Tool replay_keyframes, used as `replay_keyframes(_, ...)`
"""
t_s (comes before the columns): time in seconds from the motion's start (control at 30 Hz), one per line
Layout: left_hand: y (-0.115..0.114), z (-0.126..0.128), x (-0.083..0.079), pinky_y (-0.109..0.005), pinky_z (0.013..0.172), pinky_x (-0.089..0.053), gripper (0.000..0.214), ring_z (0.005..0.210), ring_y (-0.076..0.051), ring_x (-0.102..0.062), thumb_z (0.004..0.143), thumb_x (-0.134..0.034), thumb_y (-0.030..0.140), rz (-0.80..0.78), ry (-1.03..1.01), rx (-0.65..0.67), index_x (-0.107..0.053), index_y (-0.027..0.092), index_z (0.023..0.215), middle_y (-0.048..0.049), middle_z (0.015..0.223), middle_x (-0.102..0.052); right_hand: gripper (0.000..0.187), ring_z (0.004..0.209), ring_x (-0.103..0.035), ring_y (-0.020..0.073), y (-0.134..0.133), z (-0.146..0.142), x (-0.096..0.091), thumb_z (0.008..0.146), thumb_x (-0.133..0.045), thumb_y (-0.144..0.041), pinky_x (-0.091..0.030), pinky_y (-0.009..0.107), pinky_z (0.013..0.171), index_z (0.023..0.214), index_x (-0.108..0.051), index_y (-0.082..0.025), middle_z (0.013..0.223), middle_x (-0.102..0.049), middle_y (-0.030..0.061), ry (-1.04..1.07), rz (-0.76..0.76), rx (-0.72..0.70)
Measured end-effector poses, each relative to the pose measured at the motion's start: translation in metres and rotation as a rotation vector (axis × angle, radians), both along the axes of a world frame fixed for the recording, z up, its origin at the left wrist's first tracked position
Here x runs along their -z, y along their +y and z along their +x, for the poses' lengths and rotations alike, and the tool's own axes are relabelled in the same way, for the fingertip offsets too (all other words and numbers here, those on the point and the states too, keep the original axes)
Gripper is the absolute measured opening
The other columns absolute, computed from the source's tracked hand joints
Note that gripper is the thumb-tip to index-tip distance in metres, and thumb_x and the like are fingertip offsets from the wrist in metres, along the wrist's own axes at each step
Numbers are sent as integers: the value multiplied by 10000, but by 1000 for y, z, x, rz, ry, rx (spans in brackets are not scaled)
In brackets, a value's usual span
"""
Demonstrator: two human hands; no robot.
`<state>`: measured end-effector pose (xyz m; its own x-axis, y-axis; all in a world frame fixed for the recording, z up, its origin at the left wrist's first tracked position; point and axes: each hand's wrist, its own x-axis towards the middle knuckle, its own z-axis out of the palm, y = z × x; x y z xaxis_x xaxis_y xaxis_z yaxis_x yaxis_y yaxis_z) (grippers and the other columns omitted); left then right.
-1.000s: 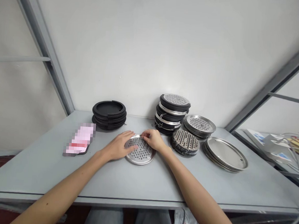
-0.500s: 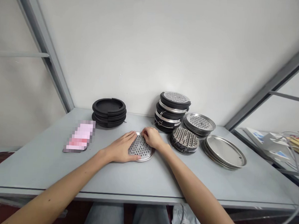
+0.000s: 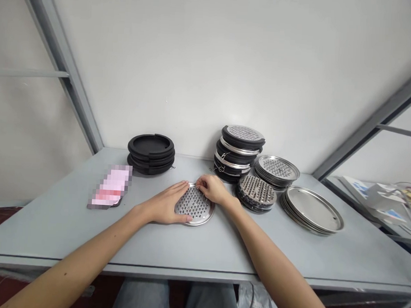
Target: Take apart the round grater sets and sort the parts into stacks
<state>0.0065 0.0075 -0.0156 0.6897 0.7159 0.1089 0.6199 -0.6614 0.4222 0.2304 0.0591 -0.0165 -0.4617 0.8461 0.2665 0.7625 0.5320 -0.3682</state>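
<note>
A round metal grater plate (image 3: 196, 204), with rows of raised holes and a shiny rim, lies flat on the table in front of me. Spread around its left side, my left hand (image 3: 166, 203) holds it, thumb on the near rim and fingers on the far rim. At the far right part of the plate, my right hand (image 3: 213, 189) is closed in a pinch. Its fingertips touch the plate near the rim, and whatever is between them is hidden.
Black ring-shaped bases (image 3: 151, 153) are stacked at back left, near a blurred pink phone (image 3: 111, 185). To the right stand a tall stack of black-rimmed graters (image 3: 242, 151), grater discs (image 3: 257, 190), perforated plates (image 3: 278, 168) and plain metal lids (image 3: 313, 207). Behind rises a white wall (image 3: 197, 65).
Both hands keep nearly the same hold on the grater plate. The right fingers shift slightly at the far rim, and the view moves a little.
</note>
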Motion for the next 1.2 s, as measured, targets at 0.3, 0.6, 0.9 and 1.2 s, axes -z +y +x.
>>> replay_keyframes(0.3, -2, 2, -6, -443, 1180, -217, 1033, 1444, -333, -192, 752, -587, 713, 14, 61, -6, -218, 104, 1500, -179, 1563, -224, 146, 864, -575, 184, -6, -8, 1, 832, -527, -92, -393, 256, 774, 869, -652, -156, 886, -668, 79, -94, 64, 27)
replay_keyframes(0.6, -1, 1, -3, -438, 1174, -233, 1024, 1444, -322, -200, 754, -589, 707, 27, 56, -5, -212, 118, 1502, -166, 1562, -236, 133, 824, -600, 182, -5, -8, 2, 821, -547, -106, -393, 253, 729, 841, -661, -170, 861, -688, 68, -90, 71, 74)
replay_keyframes(0.9, -1, 2, -5, -432, 1175, -228, 1024, 1446, -309, -200, 758, -580, 709, 36, 78, -7, -215, 103, 1499, -177, 1559, -237, 131, 808, -600, 183, -8, -9, 1, 811, -552, -122, -386, 257, 712, 827, -670, -175, 855, -690, 74, -71, 83, 113)
replay_keyframes(1.2, -5, -3, -1, -432, 1174, -238, 1027, 1443, -317, -204, 758, -579, 709, 52, 75, 7, -220, 102, 1504, -162, 1561, -242, 108, 721, -598, 139, -6, 0, 1, 834, -568, -156, -404, 227, 695, 844, -675, -162, 793, -692, 36, 85, 73, 149)
